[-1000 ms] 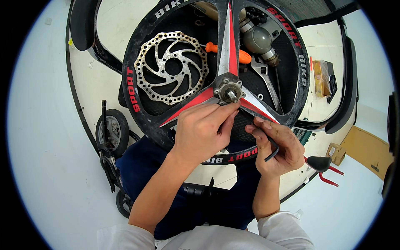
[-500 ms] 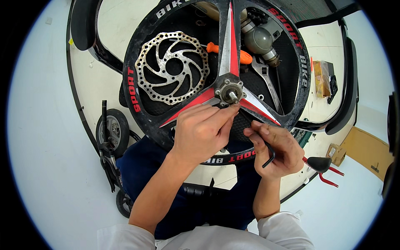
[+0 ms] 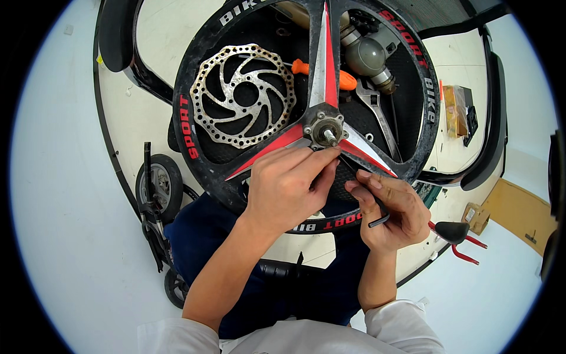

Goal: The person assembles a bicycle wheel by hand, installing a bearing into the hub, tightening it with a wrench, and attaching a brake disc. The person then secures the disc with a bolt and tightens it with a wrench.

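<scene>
A black three-spoke bicycle wheel (image 3: 187,167) with red and silver spokes lies before me. Its metal hub (image 3: 318,125), with a threaded axle sticking up, sits at the middle. At the hub's lower edge, my left hand (image 3: 288,183) is closed, thumb and index finger together; what they hold, if anything, is hidden. To its right, my right hand (image 3: 394,209) grips a black hex key (image 3: 379,222). The key's bent end shows below the fingers, and its long arm runs up toward the hub. Between the upper left spokes a perforated brake disc (image 3: 203,94) lies flat.
Through the wheel's right opening show an orange-handled screwdriver (image 3: 348,81), an adjustable wrench (image 3: 377,115) and a round grey metal part (image 3: 365,57). Black armrests (image 3: 486,153) flank the wheel. A small wheeled frame (image 3: 159,189) stands left; a cardboard box (image 3: 476,218) lies right.
The hex key has turned in my right hand; its bent end now points more to the left. My left hand stays at the hub, almost unmoved.
</scene>
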`<state>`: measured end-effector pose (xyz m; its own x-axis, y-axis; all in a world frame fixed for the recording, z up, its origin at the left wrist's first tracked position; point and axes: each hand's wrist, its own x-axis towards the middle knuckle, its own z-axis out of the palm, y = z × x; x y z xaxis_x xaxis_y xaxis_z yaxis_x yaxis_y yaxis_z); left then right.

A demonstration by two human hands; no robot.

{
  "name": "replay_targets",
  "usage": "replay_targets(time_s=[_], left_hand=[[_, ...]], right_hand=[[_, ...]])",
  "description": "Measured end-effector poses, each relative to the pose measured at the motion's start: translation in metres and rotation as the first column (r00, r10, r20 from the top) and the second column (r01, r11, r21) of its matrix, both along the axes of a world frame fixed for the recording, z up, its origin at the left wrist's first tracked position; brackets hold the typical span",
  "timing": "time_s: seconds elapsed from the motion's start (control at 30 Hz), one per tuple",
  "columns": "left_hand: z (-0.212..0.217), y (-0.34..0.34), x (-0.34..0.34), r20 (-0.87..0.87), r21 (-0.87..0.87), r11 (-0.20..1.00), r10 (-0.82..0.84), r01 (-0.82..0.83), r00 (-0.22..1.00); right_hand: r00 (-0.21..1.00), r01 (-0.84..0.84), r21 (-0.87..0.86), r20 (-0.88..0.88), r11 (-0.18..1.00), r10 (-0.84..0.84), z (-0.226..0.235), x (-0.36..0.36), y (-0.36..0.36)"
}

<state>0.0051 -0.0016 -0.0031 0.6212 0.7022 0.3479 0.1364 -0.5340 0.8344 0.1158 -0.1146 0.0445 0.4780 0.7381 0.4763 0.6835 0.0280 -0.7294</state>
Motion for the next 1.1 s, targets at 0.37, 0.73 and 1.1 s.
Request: replay_targets(time_s=[0.37,0.73,1.1], left_hand=[[0.002,-0.003,-0.004,-0.05,0.013,0.999,0.035,-0.035,0.998],[0.001,-0.005,-0.003,-0.05,-0.009,0.999,0.049,-0.05,0.998],[-0.004,-0.003,0.0,0.015,0.076,0.995,0.062,-0.063,0.998]], right_hand=[[1.0,-0.003,0.029,-0.018,1.0,0.003,-0.001,0.0,-0.001],[0.998,-0.069,0.029,0.002,0.997,0.069,0.0,0.0,0.001],[0.995,0.0,0.045,0.103,0.999,-0.005,-0.002,-0.005,0.006]])
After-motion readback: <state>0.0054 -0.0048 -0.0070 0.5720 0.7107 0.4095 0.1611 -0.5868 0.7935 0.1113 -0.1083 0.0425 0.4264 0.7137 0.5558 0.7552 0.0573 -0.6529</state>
